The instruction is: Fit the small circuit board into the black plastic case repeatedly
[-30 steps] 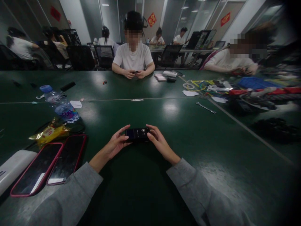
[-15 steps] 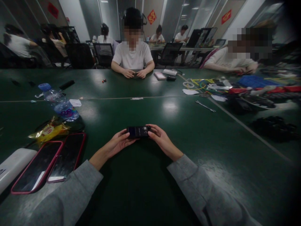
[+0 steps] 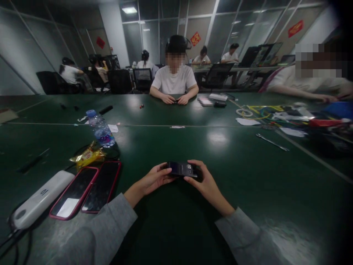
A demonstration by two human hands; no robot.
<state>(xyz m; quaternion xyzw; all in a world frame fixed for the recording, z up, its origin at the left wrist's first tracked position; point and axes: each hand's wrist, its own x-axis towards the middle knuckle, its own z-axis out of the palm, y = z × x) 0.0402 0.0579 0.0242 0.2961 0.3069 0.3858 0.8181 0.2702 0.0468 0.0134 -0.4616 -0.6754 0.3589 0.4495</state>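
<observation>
A small black box-shaped device (image 3: 180, 169) with a dark face and small white markings is held up just above the green table. My left hand (image 3: 156, 179) grips its left end, thumb on the front face. Around the right end, my right hand (image 3: 202, 180) has its fingers along the top edge and its thumb at the lower edge. The device tilts slightly down to the right. Its back, and the fingertips behind it, are hidden.
At left lie two red-rimmed phones (image 3: 102, 187), a white power bank-like block (image 3: 44, 198) with cables, a yellow packet (image 3: 89, 156) and a water bottle (image 3: 99, 129). A wrench (image 3: 272, 142) and tangled cables (image 3: 264, 112) lie right. A person (image 3: 174, 81) sits opposite.
My view has swung left and up, so the scene sits further right and lower. The device has tilted a little, right end down, still between both hands.
</observation>
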